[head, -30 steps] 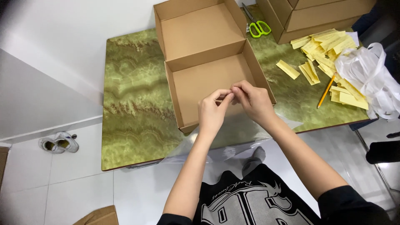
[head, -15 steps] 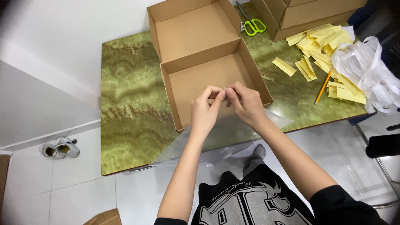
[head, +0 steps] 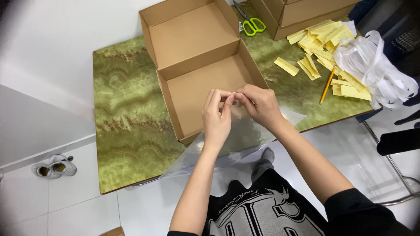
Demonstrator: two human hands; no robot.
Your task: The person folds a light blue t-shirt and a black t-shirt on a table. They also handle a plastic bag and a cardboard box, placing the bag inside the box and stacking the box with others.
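My left hand [head: 217,114] and right hand [head: 258,104] meet fingertip to fingertip, both pinched tight on the top edge of the clear plastic bag [head: 238,139], which hangs toward 6 o'clock over the near wall of the open cardboard box [head: 192,94]. I judge the slick film could slide out of my pinch, or tear if I pull the edges apart too sharply.

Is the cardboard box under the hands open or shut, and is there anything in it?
Open and empty: the cardboard box has its lid folded back flat on the green table, and both halves show bare cardboard.
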